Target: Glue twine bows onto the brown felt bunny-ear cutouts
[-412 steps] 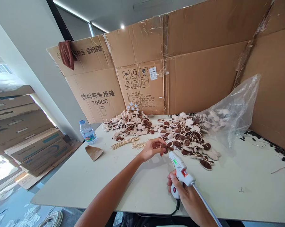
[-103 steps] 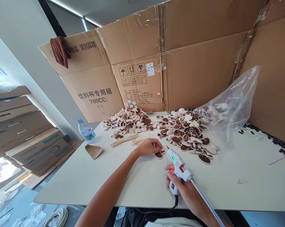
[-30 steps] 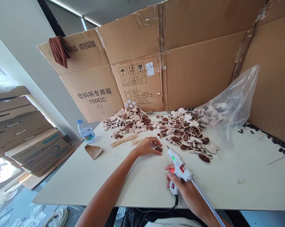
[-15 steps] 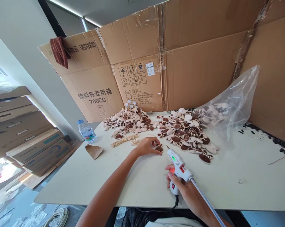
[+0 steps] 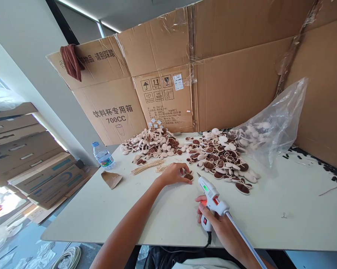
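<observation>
The left hand (image 5: 176, 174) holds a small dark-brown, cream-edged oval fabric piece (image 5: 189, 176) between thumb and fingers at the smooth white surface (image 5: 172, 218), while the right hand (image 5: 218, 224) grips a white plastic glue gun (image 5: 211, 192) with a red trigger, its tip just beside that piece; beyond lies a loose heap of brown-and-cream plush pieces (image 5: 221, 158) next to a clear plastic bag (image 5: 283, 123)

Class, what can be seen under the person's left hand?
Part of a small brown piece shows under the left hand. The hand covers the rest; anything else beneath it cannot be seen.
</observation>
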A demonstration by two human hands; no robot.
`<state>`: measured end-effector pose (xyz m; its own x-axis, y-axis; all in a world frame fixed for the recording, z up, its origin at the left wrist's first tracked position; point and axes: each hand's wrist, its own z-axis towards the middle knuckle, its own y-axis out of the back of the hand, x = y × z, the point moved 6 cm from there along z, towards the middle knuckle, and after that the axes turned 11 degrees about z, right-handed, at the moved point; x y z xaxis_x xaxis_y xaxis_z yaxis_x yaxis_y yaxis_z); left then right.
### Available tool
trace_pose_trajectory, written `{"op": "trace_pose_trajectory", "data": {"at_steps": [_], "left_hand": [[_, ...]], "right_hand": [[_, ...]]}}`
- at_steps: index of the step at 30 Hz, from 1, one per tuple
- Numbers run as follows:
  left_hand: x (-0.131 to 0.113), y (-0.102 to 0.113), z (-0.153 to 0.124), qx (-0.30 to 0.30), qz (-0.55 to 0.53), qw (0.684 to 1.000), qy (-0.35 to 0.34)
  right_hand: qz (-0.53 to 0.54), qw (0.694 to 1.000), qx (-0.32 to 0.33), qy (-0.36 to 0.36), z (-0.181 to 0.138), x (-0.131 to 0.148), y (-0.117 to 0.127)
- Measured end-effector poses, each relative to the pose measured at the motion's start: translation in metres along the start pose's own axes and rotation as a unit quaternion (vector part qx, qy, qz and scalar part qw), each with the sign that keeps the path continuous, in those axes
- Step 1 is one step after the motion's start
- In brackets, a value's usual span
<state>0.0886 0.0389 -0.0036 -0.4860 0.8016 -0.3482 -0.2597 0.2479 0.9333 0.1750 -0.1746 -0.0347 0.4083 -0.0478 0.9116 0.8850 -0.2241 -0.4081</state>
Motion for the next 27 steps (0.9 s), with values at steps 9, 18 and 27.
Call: {"op": "trace_pose_trajectory", "data": {"at_steps": [9,18,27], "left_hand": [[0.0003,-0.0019,0.0010,-0.002,-0.006,1.000,-0.009],[0.0010,-0.0049,0.0016,-0.002,-0.046,0.999,-0.015],[0.0001,-0.0045,0.0012,0.002,-0.045,0.999,-0.012]], "right_hand": [[-0.003,1.000,0.009,-0.010,-0.0008,-0.0013,-0.0003],[-0.028,1.000,0.009,0.001,0.0002,-0.0020,0.0009],[-0.037,0.999,0.022,-0.004,0.0001,-0.0053,0.0009]]}}
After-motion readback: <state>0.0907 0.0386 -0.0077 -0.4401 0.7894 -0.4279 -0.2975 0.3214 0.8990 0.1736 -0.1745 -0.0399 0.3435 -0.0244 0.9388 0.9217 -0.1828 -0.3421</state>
